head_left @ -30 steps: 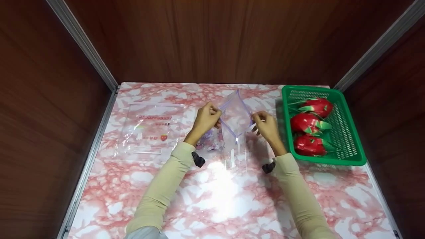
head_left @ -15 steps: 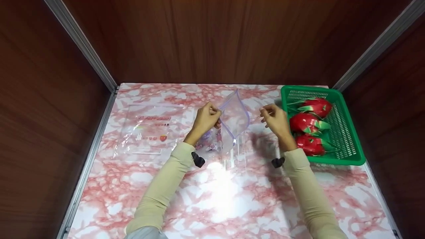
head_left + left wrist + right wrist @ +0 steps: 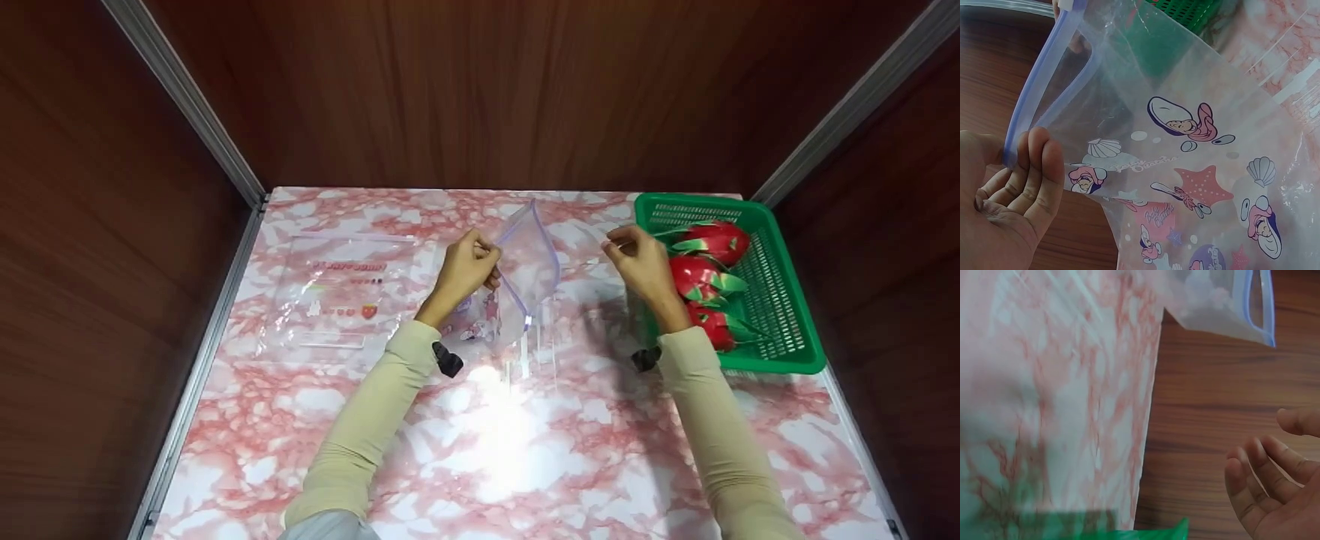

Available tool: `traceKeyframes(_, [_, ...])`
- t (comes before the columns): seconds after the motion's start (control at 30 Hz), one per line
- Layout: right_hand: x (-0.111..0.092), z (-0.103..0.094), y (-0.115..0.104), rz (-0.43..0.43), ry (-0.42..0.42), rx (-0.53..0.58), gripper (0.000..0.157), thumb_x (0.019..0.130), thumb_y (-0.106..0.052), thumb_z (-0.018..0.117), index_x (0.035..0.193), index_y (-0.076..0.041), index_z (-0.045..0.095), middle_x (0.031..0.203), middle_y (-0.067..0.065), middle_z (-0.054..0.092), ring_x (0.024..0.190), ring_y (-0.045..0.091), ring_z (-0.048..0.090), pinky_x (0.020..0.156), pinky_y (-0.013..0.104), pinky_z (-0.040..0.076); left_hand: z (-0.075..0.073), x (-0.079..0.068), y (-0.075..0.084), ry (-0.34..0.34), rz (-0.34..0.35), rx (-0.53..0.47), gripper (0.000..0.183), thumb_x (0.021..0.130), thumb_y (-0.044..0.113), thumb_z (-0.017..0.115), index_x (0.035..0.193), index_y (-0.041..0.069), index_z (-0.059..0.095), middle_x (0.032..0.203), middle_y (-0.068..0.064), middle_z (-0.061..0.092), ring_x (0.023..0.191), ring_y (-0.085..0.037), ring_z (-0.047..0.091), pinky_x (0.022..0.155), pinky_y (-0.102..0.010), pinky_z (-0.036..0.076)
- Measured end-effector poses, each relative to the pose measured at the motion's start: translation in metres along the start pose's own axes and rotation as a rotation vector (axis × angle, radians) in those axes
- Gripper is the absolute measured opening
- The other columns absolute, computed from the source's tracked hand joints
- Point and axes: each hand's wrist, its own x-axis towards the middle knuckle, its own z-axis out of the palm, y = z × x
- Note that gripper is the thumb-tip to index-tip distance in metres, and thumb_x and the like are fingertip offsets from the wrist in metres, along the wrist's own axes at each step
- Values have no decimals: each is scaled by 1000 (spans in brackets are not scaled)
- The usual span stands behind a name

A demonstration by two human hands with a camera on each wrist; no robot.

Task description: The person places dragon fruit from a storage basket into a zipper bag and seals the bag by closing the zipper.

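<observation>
My left hand pinches one side of the mouth of a clear zip bag with a lilac zipper edge. Pink starfish, shells and cartoon figures are printed on the bag. Its mouth gapes into a diamond shape in the head view, and a slider sits at the near corner. My right hand is apart from the bag, beside the left rim of a green basket. In the right wrist view its fingers are loosely bent, with nothing between them and the thumb.
Inside the basket lie three red dragon fruits with green leaf tips. Another clear zip bag, printed with red lettering and a strawberry, lies flat on the left of the pink marbled table. Brown panels wall in the table.
My right hand has let go of the bag's right edge and moved right to the basket. The bag's mouth has narrowed slightly, while my left hand has stayed in place.
</observation>
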Motion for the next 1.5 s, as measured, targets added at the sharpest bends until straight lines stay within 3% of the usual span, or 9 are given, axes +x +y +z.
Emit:
traceKeyframes(0.37, [6, -16, 8, -13, -18, -31, 28, 101, -15, 68, 122, 3, 71, 117, 23, 72, 106, 33, 66, 83, 19, 47, -1, 1, -1, 5, -4, 9, 6, 101, 8, 61, 101, 2, 58, 64, -3, 69, 49, -11, 66, 55, -39, 66])
traceKeyframes(0.67, [8, -30, 18, -5, -33, -39, 29, 102, -11, 67, 127, 4, 70, 126, 23, 69, 111, 36, 65, 74, 12, 45, -2, 0, -1, 8, 7, 25, 6, 102, 9, 61, 101, 3, 58, 64, -4, 69, 49, -10, 66, 52, -32, 64])
traceKeyframes(0.77, [10, -33, 21, 5, -29, -60, 30, 101, -10, 68, 127, 4, 69, 128, 25, 68, 116, 41, 66, 80, 19, 47, -2, 1, -2, 7, 8, 17, 5, 102, 8, 61, 101, 3, 58, 64, -4, 69, 49, -10, 66, 51, -30, 63])
traceKeyframes(0.93, [11, -39, 26, 15, -22, -91, 30, 99, -10, 71, 125, 4, 69, 128, 25, 67, 121, 45, 65, 97, 42, 51, -2, 1, -2, 8, 20, 26, 5, 102, 8, 61, 100, 4, 57, 66, -6, 71, 49, -11, 67, 53, -34, 65])
traceKeyframes(1.23, [11, -54, 36, 54, -54, -97, 36, 102, -15, 70, 132, 5, 65, 134, 26, 63, 126, 45, 58, 109, 58, 49, -4, 2, -3, 7, 18, 15, 7, 102, 8, 60, 102, 2, 57, 66, -5, 70, 49, -11, 67, 54, -37, 65])
traceKeyframes(1.5, [8, -64, 43, 87, -74, -97, 41, 104, -19, 68, 136, 6, 61, 138, 28, 60, 127, 43, 55, 112, 60, 47, -5, 2, -3, 6, 11, -4, 6, 102, 7, 60, 102, 1, 57, 64, -3, 68, 48, -11, 66, 53, -36, 65])
